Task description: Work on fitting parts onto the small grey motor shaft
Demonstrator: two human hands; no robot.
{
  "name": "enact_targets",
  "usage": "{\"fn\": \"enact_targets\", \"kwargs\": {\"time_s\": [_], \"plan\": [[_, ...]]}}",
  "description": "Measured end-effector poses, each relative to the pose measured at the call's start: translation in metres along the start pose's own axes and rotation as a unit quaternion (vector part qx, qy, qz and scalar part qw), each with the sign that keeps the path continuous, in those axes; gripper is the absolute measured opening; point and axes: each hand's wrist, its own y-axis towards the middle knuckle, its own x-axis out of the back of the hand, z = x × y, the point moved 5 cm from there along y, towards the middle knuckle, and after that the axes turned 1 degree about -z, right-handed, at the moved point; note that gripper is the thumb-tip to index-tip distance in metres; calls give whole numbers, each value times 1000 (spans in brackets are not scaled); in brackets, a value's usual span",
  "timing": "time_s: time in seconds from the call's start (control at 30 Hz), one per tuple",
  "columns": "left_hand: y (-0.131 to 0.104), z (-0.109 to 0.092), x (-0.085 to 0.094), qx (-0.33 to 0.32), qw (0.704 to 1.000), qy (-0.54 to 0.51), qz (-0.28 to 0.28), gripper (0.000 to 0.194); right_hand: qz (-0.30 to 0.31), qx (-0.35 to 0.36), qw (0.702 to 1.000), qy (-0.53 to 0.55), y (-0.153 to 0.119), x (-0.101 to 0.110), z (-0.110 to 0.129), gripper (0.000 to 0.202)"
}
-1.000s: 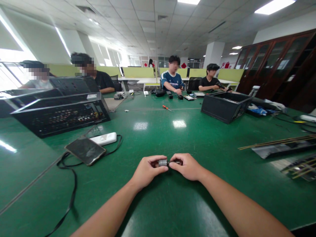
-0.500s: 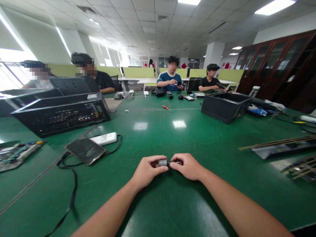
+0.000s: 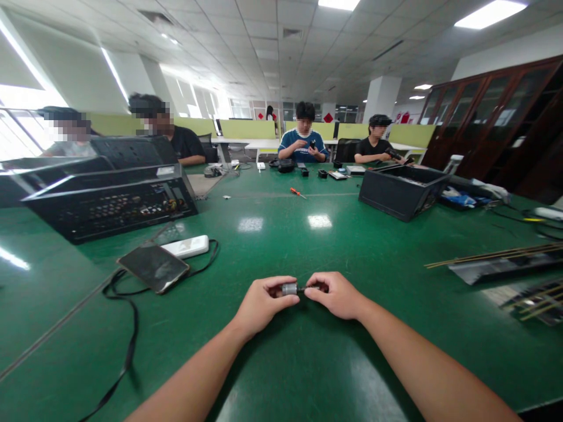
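My left hand (image 3: 263,302) is closed around a small silver metal cylinder (image 3: 289,289), which looks like a small motor body. The thumb and fingers hold it sideways, low over the green table. From its right end runs a thin dark rod (image 3: 301,289) with a ridged look. My right hand (image 3: 336,295) is closed, its thumb and fingers pinching the rod's other end. The fingers hide most of that end, so I cannot make out its shape. A short gap separates the two hands, bridged by the rod.
Left on the green table (image 3: 246,363) lie a dark flat phone-like slab (image 3: 153,268), a white power strip (image 3: 187,247) and a black cord. Black computer cases stand left (image 3: 118,205) and right (image 3: 391,193). An orange screwdriver (image 3: 295,191) lies farther off. Several people sit opposite.
My right hand has shifted slightly right, and more of the dark rod shows between my hands. The circuit board at the far left edge is gone. The person opposite has moved their hands.
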Motion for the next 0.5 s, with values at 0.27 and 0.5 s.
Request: {"fn": "enact_targets", "kwargs": {"time_s": [0.27,0.5], "plan": [[-1,-1,0,-5,1000,-9,-6,44,14,-8,1000,11,1,0,-8,19],[-1,-1,0,-5,1000,-11,-6,44,22,-9,1000,13,1,1,-10,20]]}}
